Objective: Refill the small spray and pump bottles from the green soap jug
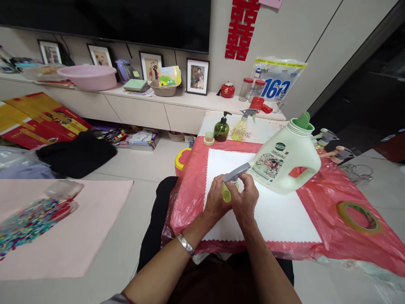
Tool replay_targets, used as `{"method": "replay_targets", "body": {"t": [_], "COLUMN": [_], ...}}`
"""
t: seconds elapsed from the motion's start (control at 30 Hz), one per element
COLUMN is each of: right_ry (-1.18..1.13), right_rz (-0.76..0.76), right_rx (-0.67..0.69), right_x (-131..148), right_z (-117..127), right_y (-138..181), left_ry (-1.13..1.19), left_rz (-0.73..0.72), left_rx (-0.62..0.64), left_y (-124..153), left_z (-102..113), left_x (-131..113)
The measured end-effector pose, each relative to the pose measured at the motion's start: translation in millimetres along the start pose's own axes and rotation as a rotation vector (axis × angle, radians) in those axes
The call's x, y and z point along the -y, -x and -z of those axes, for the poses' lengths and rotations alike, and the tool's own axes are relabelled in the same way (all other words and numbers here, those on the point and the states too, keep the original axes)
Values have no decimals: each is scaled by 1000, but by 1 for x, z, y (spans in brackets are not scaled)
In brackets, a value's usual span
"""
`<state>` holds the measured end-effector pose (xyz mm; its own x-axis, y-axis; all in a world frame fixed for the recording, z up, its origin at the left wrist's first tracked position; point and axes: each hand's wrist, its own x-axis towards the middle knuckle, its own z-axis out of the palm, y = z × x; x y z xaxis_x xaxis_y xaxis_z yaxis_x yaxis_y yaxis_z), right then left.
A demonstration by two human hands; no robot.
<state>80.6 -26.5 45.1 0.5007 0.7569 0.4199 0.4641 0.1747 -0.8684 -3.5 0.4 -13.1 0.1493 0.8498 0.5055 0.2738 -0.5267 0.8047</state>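
Both my hands meet over a white mat (278,219) on a red plastic sheet (348,236). My left hand (215,202) wraps a small clear bottle of yellow liquid (226,193) from the left. My right hand (246,199) grips the same bottle just under its grey spray head (236,172), which points right. A large white detergent jug (286,162) with a green cap stands tilted just right of my hands, close to the spray nozzle.
A green pump bottle (221,128), a yellow spray bottle (241,126) and a small jar (209,138) stand at the table's far edge. A tape roll (357,216) lies at right. More spray heads (329,143) sit behind the jug. A bag of beads (34,217) lies on a pink sheet at left.
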Motion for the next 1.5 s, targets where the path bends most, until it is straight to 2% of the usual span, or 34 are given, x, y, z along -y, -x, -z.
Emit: {"method": "replay_targets", "body": {"t": [0.23,0.33,0.47,0.63,1.0,1.3,1.5], "right_ry": [-147,-188,-191,-220,-491,-627,-690], "right_rz": [11,12,21,-46,-173,-80,54], "right_rx": [335,401,311,172,212,103,-15], "right_x": [-2,-2,-4,-6,-3,25,74], "right_z": [19,25,20,9,16,30,48], "right_y": [-13,-15,-12,-9,-6,-33,-57], "left_ry": [-28,-32,-49,-58,-34,-9,17], "left_rz": [-72,-91,-84,-118,-109,-52,-35], "left_rx": [17,0,12,14,42,81,88], "left_y": [-3,-2,1,1,0,3,3], "left_z": [3,0,-2,-2,-2,0,-1], "left_x": [-3,1,5,6,7,10,11]}}
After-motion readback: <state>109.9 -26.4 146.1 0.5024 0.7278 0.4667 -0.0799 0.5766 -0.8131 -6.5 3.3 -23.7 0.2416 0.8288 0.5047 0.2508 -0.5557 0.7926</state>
